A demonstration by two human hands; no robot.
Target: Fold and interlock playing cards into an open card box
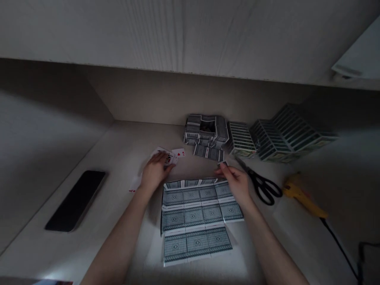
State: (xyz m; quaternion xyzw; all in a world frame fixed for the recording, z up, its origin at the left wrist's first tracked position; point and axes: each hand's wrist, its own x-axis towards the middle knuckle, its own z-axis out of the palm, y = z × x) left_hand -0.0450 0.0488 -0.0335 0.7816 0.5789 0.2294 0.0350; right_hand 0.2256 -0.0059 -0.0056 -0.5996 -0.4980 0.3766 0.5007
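My left hand (154, 170) lies over a loose pile of face-up playing cards (170, 158), fingers on top and thumb apart at the near edge. Between the thumb and fingers of my right hand (239, 182) is a small dark-backed playing card (222, 163), mostly covered by the fingers. Below both hands spreads a panel of joined playing cards (194, 215), patterned backs up, in rows with a raised strip along the far edge. A red-marked card (179, 152) sticks out beside the pile. Another card (132, 191) lies partly hidden by my left wrist.
At the back stand a box-like card structure (192, 130) with a square opening, a flat card strip (208, 152) and stepped card structures (242, 138). Black-handled scissors (264, 187) and a yellow corded glue gun (304, 196) lie right, a black phone (75, 201) left. A board (190, 39) overhangs.
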